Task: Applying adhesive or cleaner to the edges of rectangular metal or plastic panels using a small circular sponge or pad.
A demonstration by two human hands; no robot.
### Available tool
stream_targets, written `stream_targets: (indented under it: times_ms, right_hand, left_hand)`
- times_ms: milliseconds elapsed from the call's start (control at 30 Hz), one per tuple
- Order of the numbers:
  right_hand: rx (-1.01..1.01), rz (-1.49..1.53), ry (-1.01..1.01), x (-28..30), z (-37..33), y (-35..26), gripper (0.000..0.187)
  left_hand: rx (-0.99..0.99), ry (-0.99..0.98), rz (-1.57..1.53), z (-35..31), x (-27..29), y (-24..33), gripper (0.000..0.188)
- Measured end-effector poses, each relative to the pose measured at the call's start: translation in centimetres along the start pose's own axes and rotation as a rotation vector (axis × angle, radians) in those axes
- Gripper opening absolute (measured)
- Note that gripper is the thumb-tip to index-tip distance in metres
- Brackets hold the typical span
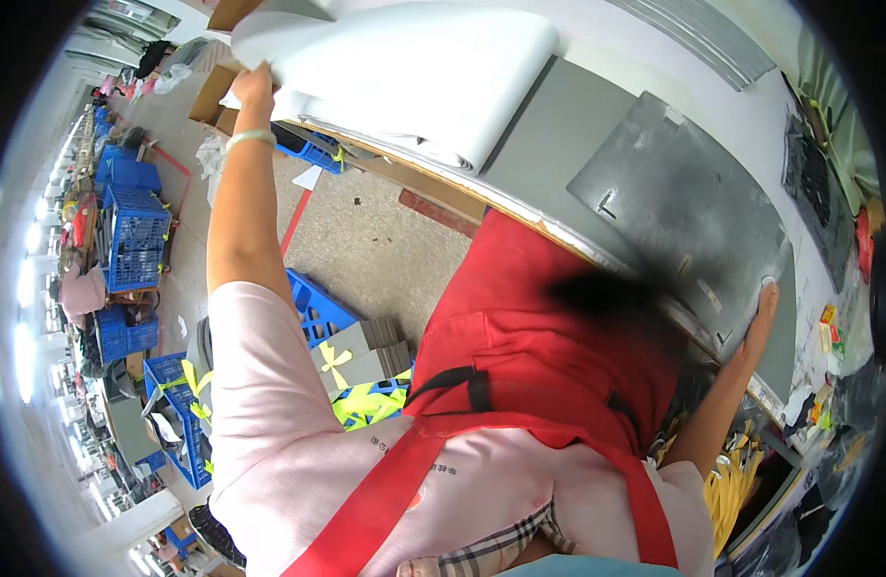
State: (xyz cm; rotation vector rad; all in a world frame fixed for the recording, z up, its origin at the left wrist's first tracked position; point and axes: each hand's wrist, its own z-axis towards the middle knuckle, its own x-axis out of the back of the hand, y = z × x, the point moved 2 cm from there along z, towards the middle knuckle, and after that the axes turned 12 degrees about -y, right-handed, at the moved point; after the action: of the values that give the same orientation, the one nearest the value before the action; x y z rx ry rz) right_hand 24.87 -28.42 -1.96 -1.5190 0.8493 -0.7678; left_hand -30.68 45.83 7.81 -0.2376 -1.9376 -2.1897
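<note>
A wide white sheet (395,72) lies along the left part of the workbench, its near right end curled over in a roll. At its far left edge my left hand (254,87) is closed, apparently gripping the sheet's border. To the right, a worn grey template board (688,188) with small slots lies on smooth grey sheet material (570,115). My right hand (762,313) grips the right end of this board, thumb on top and the other fingers mostly hidden. A dark blur covers part of the board's near edge and my red apron (549,356).
Blue crates (135,236) stand on the floor at the left. Beside my left side, stacked grey pieces (366,346) tied with yellow strips sit by a blue crate. A cardboard box (212,101) is near the bench's left end. Yellow straps (736,486) hang at the lower right.
</note>
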Motion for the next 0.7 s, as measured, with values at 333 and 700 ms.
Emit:
stream_targets:
  times_ms: [333, 700]
  right_hand:
    - [-0.025, -0.245, -0.032, -4.6, 0.0, -2.6, 0.042]
    - [-0.013, -0.429, -0.229, -8.9, 4.2, -5.2, 0.022]
  left_hand:
    - [-0.062, 0.230, 0.798, -0.4, 4.8, -11.7, 0.067]
    - [-0.779, -1.137, 0.289, -35.3, -16.3, 10.7, 0.017]
